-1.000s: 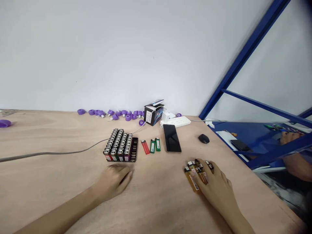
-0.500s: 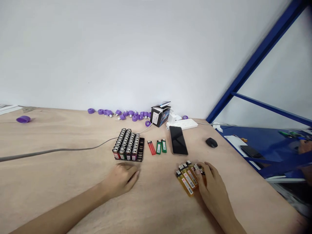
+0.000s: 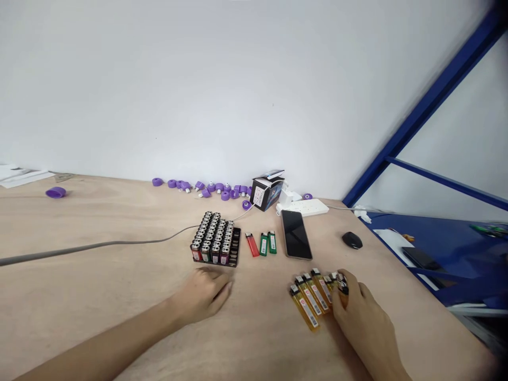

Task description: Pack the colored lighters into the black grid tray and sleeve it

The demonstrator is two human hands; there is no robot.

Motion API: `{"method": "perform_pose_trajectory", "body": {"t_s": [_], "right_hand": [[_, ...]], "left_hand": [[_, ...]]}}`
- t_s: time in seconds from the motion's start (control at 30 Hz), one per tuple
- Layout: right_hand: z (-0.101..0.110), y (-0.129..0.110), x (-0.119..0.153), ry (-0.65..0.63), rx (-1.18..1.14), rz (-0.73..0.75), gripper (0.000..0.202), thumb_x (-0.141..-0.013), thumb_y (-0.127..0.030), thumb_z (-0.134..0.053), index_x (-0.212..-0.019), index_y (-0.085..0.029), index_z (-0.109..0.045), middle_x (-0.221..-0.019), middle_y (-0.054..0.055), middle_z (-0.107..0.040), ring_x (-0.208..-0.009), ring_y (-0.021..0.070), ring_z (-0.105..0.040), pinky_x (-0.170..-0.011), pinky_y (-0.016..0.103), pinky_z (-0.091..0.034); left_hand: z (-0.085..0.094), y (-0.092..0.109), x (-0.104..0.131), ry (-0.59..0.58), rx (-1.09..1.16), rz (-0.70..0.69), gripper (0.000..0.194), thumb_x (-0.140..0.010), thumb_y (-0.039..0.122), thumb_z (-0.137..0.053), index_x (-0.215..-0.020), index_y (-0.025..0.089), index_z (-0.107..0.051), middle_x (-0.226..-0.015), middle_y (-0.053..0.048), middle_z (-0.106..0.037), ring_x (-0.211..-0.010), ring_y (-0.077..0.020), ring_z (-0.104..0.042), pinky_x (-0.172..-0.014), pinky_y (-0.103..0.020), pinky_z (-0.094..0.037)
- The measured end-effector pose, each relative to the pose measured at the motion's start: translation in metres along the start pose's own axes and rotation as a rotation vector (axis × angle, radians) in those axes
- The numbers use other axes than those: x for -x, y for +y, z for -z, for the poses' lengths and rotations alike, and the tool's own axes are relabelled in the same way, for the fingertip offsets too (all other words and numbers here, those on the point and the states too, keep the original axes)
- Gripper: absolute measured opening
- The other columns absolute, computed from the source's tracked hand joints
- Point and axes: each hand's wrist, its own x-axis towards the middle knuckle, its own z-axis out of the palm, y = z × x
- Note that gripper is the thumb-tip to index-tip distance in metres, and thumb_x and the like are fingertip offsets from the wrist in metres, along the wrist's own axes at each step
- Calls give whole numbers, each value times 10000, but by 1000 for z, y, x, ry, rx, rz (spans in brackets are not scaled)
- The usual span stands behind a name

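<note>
My right hand [image 3: 367, 317] is closed around the tops of some yellow lighters [image 3: 344, 300] at the right of a fanned row, its fingers hiding part of them. Several more yellow lighters [image 3: 305, 308] with white labels lie side by side on the table to its left. My left hand [image 3: 204, 293] rests on the tabletop with its fingers curled in and nothing seen in them. Just beyond it stands a black tray [image 3: 235, 248] packed with upright lighters [image 3: 212, 238], one column of slots bare on its right side. A red lighter [image 3: 252, 244] and two green lighters [image 3: 267, 243] lie beside the tray.
A phone [image 3: 296, 234] lies behind the yellow lighters, and a black mouse [image 3: 352, 240] is farther right. Along the wall are purple caps [image 3: 225, 195], a black box [image 3: 266, 193] and a white power strip [image 3: 307, 207]. A grey cable [image 3: 119, 243] crosses the left side.
The view has shifted a little, moving the scene slightly right and down. More of the yellow lighters shows to the left of my right hand. My left hand keeps its curled pose.
</note>
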Motion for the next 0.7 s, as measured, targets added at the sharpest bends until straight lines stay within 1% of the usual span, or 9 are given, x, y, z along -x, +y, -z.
{"method": "perform_pose_trajectory", "body": {"t_s": [0.1, 0.17, 0.23, 0.27, 0.37, 0.43, 0.47, 0.6, 0.7], "right_hand": [[13, -10, -4, 69, -229, -44, 388, -861, -413, -458, -1179, -238, -594, -1036, 127, -712, -798, 321, -703, -643, 409, -526], [19, -29, -2, 61, -449, -47, 415, -866, -495, -474, -1187, -261, -592, -973, 82, -734, -856, 294, -710, -703, 380, -555], [21, -59, 6, -82, -880, -65, 495, -845, -563, -526, -1209, -231, -584, -904, 71, -731, -802, 266, -711, -671, 343, -572], [19, -77, 13, -161, -1024, -67, 548, -812, -590, -573, -1213, -217, -586, -875, 71, -726, -780, 265, -707, -649, 341, -575], [6, -130, 37, -338, -1278, -46, 570, -787, -586, -643, -1190, -184, -608, -961, 99, -720, -858, 261, -695, -738, 356, -579], [-6, -157, 51, -482, -1361, -15, 532, -779, -597, -657, -1103, -176, -634, -890, 94, -712, -811, 262, -687, -724, 371, -579], [-12, -167, 56, -498, -1404, -3, 495, -794, -599, -641, -1057, -180, -637, -871, 89, -708, -818, 260, -685, -736, 372, -577], [-21, -184, 53, -535, -1432, 253, 325, -865, -482, -584, -1024, -201, -621, -983, 84, -692, -971, 248, -659, -866, 358, -536], [-21, -181, 41, -528, -1320, 449, 242, -887, -349, -537, -1062, -200, -611, -1027, 79, -680, -951, 228, -649, -849, 341, -523]], "left_hand": [[2, 7, 0, 30, 54, 33, 299, -968, 204, -373, -699, 188, -503, -575, -16, -549, -491, -139, -489, -516, -280, -351], [4, 19, 1, 59, 238, 156, 261, -978, 241, -391, -749, 185, -503, -596, -2, -533, -512, -124, -489, -508, -248, -367], [5, 33, 1, 86, 675, 364, 186, -961, 339, -493, -881, 175, -531, -680, -5, -563, -603, -126, -542, -555, -225, -421], [5, 40, 0, 86, 929, 433, 221, -933, 388, -556, -972, 171, -540, -776, -28, -601, -706, -143, -586, -631, -237, -466], [3, 56, 1, -49, 1638, 497, 438, -876, 466, -646, -1198, 200, -514, -1146, -108, -617, -1003, -223, -627, -839, -361, -512], [0, 59, 2, -187, 1982, 512, 527, -865, 509, -647, -1280, 227, -484, -1246, -129, -599, -1058, -268, -639, -853, -414, -516], [-1, 58, 4, -228, 2096, 526, 573, -857, 539, -643, -1307, 227, -474, -1250, -139, -608, -1065, -287, -646, -849, -429, -517], [-6, 50, 7, -213, 2235, 615, 688, -805, 615, -671, -1286, 143, -530, -1242, -186, -630, -1168, -354, -598, -918, -480, -490], [-7, 46, 6, -179, 2187, 707, 585, -781, 510, -760, -1193, 137, -576, -1251, -171, -630, -1213, -353, -573, -972, -498, -465]]}}
